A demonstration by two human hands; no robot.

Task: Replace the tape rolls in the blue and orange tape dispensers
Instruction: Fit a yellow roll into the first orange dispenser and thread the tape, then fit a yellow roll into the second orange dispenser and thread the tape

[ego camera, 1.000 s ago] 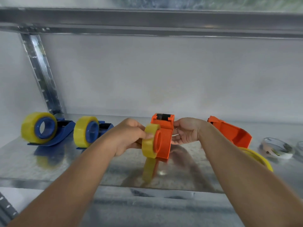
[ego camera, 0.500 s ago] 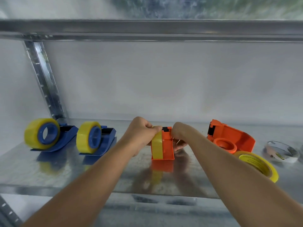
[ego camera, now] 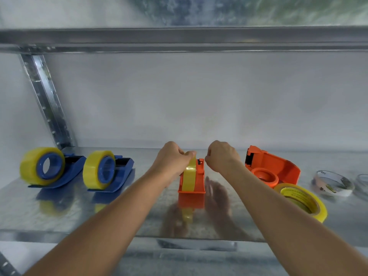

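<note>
1. An orange tape dispenser (ego camera: 196, 183) stands upright at the middle of the metal shelf (ego camera: 59, 214), seen end-on, with its cutter end pointing away toward the back wall.
2. A yellow tape roll (ego camera: 189, 176) sits on this dispenser, edge toward the camera, and its mirror image shows in the shiny shelf below.
3. The left hand (ego camera: 171, 162) rests over the top of the roll, its grip closed on the yellow tape with thumb and fingertips pinching near the cutter end.
4. The right hand (ego camera: 223, 158) is curled into a loose fist just beside the dispenser's cutter; its fingertips are turned away, so I cannot tell whether they pinch the tape end or hold nothing.
5. A second orange tape dispenser (ego camera: 276, 168) lies to the right with its hub bare of tape.
6. A loose yellow roll (ego camera: 304, 198) lies flat in front of that second dispenser, touching or nearly touching it, partly crossed by the right forearm.
7. Farther right lies a nearly spent clear roll (ego camera: 332, 183), with the edge of another at the frame border.
8. On the left stand two blue tape dispensers (ego camera: 75, 170) (ego camera: 123, 170), side by side, each carrying a full yellow roll on its hub.
</note>
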